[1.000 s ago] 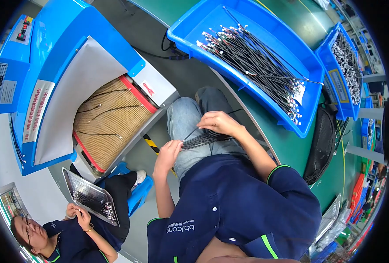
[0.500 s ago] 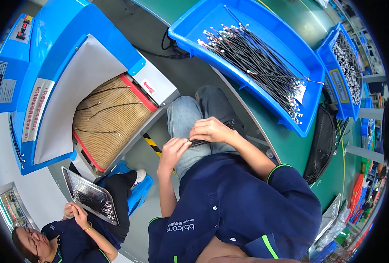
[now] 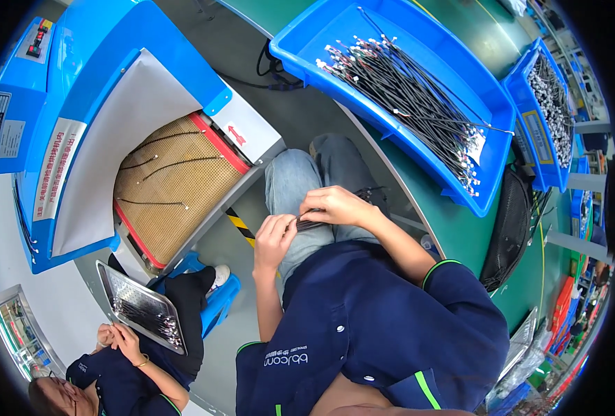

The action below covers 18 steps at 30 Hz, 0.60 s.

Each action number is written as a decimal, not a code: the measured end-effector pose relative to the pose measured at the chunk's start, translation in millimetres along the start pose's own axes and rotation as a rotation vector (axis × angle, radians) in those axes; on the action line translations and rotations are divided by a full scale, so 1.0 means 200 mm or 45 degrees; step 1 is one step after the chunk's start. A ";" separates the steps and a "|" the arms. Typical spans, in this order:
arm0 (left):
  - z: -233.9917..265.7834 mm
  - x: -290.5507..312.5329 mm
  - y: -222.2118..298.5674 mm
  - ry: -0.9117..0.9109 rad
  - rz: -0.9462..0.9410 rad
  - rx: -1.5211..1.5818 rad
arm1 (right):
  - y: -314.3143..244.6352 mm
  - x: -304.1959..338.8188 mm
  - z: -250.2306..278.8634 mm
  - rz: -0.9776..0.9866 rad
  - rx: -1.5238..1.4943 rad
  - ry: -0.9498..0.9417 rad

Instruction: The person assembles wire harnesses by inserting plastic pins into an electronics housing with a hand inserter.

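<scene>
My left hand (image 3: 275,239) is closed in a pinch, its fingertips nearly meeting those of my right hand (image 3: 336,206) above my lap. Between them they hold a thin black cable (image 3: 300,218), mostly covered by the fingers. A bunch of black cables (image 3: 313,224) rests on my thighs just under my right hand. More dark cable ends (image 3: 371,194) stick out past that hand, over my right leg. The cable's tip is too small to make out.
To the left, a blue machine (image 3: 124,41) has a mesh belt (image 3: 176,182) carrying several black cables. A blue tray (image 3: 484,111) full of cables stands on the green table (image 3: 425,197). At lower left, a co-worker (image 3: 130,360) holds a metal tray (image 3: 104,272) of cables.
My left hand has shifted slightly, its fingers still pinched near the right hand. The co-worker's head is lower in the picture. The whole view has moved a little.
</scene>
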<state>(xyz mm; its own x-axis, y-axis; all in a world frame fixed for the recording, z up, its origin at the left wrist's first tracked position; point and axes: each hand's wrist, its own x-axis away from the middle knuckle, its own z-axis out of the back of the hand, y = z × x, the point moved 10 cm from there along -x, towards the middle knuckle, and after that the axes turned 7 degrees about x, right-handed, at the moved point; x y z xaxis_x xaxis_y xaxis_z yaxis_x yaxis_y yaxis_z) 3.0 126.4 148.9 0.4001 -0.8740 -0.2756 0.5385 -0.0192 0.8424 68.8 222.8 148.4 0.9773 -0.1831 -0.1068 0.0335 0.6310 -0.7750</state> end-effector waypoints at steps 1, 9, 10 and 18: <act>0.00 0.00 -0.03 -0.009 0.087 0.037 | 0.01 0.01 0.00 -0.001 0.000 -0.001; 0.03 -0.01 -0.01 0.033 -0.022 0.039 | 0.05 0.01 -0.01 -0.078 -0.094 0.015; 0.03 -0.01 0.00 0.033 -0.037 0.036 | 0.05 0.01 -0.01 -0.077 -0.106 0.025; 0.17 0.02 -0.11 0.124 0.031 -0.100 | 0.11 0.01 0.05 -0.197 -0.121 0.034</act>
<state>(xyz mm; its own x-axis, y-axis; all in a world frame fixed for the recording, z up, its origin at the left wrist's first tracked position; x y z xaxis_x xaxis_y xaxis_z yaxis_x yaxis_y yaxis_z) -31.7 105.9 145.6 0.4817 -0.8225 -0.3025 0.5825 0.0426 0.8117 73.8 244.3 136.8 0.9560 -0.2932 0.0026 0.1618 0.5201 -0.8386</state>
